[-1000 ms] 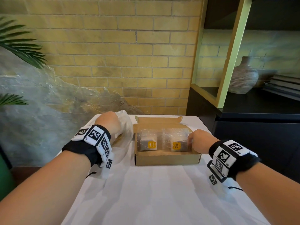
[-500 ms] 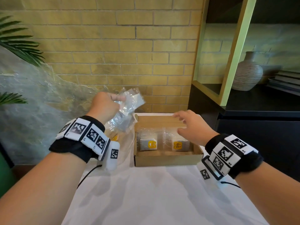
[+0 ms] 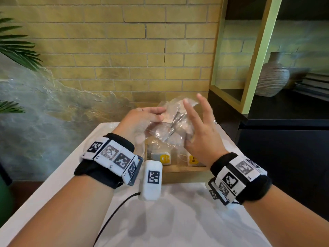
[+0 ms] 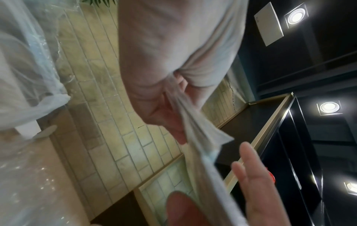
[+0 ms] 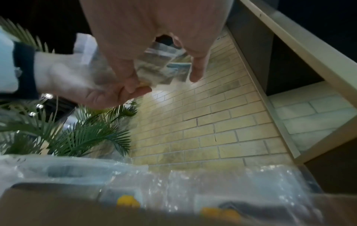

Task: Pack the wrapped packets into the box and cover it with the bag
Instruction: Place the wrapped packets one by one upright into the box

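With the left hand (image 3: 142, 120) pinching the clear bag (image 3: 170, 125) above the box (image 3: 185, 172) of packets (image 3: 164, 157), the spread right hand (image 3: 199, 132) should have drawn it flat across.

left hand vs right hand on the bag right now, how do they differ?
Grip: the left hand pinches the clear bag between thumb and fingers; the right hand has its fingers spread and mostly straight against the bag's other side.
Side: the left hand is at the bag's left edge, the right hand at its right.
Shared: both are raised above the open box, and both wear black wristbands with printed markers.
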Demonstrator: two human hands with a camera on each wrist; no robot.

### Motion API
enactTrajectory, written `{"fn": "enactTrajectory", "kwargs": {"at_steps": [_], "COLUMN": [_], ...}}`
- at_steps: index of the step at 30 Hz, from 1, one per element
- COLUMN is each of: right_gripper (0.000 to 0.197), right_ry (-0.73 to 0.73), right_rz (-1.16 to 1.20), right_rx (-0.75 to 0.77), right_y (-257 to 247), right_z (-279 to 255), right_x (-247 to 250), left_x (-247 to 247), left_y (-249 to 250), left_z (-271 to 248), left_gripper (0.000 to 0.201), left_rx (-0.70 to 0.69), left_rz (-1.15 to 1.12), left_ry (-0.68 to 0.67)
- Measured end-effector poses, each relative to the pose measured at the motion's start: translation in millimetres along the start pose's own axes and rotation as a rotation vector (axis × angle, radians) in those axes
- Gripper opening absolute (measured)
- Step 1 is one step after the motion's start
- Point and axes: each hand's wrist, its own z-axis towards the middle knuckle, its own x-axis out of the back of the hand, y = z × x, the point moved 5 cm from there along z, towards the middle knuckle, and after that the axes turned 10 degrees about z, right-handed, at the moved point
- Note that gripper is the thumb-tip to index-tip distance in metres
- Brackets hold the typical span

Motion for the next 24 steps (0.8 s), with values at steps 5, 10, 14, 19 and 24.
{"fn": "enactTrajectory", "kwargs": {"at_steps": [5,10,14,19,24], "right_gripper": [0.066,0.029,0.011,0.011,0.014], "right_ry": [-0.114,-0.161,-0.203,-0.310,-0.394], "right_rz": [-0.046,0.060,0.246,0.672,0.712], "right_rx": [0.061,-0.006,-0.338,-0.680,-0.692], "right_y": [3.9,-1.0,8.6,15.1,16.1], "right_z": [3.9,11.9,20.9,15.6,9.4], "right_x": [-4.1,2.8,2.2,-6.5,-15.8], "left_x": [-9.3,-13.3,-12.2,-14.8,-15.4], "left_y": [-13.2,-16.5,-16.3,-17.2,-27.2], "left_z": [3.2,4.8,7.8,8.6,9.8], "left_gripper": [0.022,0.018,0.056,0.092,0.028], "left_rx": [0.066,0.037,-0.024,-0.174,-0.164], "left_rz": [0.019,0.083,0.024,-0.015,0.058], "left_ry": [-0.133,-0.164,-0.215,-0.382,-0.261]}}
